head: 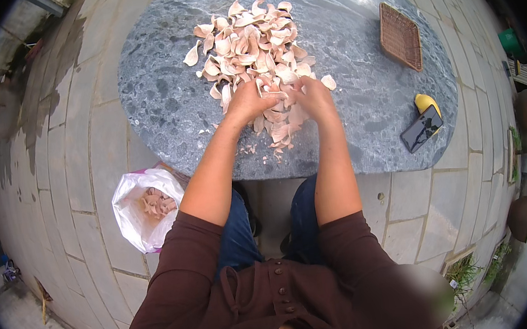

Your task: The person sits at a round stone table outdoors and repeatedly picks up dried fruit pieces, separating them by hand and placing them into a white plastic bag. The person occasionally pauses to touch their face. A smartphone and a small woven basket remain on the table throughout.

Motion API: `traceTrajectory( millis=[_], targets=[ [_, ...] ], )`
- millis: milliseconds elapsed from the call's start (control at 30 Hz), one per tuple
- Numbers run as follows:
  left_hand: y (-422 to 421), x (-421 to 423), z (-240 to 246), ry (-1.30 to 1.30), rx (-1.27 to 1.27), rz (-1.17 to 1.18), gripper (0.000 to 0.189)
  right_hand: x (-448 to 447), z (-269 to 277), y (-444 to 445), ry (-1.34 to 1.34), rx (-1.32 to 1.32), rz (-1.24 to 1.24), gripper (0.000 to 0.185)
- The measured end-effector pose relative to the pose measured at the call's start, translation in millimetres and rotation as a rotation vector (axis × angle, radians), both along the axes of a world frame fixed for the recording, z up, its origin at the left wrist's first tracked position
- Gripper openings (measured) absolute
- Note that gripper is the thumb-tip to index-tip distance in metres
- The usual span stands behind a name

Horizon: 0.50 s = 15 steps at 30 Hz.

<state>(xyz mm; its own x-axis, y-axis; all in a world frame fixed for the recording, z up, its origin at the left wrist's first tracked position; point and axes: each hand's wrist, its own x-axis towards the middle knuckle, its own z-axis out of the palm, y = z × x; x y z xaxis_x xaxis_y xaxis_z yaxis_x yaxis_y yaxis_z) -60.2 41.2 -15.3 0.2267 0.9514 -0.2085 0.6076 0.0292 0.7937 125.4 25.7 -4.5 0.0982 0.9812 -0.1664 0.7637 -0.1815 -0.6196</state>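
Observation:
A heap of curled, pale pinkish-cream pieces (pixel 252 35), resembling lily bulb scales, lies on the dark grey marbled stone table (pixel 164 93). At the heap's near edge, my left hand (pixel 248 102) grips one curled piece (pixel 273 95) between thumb and fingers. Facing it, my right hand (pixel 316 97) is close to the same piece, its fingertips bent inward and blurred; whether they pinch anything is unclear. Below both hands lie thin, pinker flakes (pixel 284 128), with small crumbs toward the table's near edge.
A brown wicker basket (pixel 400 37) sits at the right of the table. Nearer, a dark smartphone (pixel 421 129) leans on a yellow object (pixel 425 100), perhaps a fruit. On the paved floor (pixel 77 184) at left stands an open white plastic bag (pixel 129 222) containing pinkish scraps (pixel 157 203).

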Motion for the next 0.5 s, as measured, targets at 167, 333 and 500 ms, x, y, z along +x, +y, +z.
traceTrajectory(
  millis=[167,333,500],
  targets=[
    [1,-8,0,-0.293,-0.056,0.085,0.043,8,16,0,0.400,-0.115,-0.146,0.010],
    [1,-7,7,-0.669,-0.200,0.112,0.041,13,8,5,0.836,-0.040,-0.131,0.009],
    [1,-5,12,-0.680,-0.238,0.171,0.038,13,-2,9,1.034,-0.064,-0.165,0.010]
  ],
)
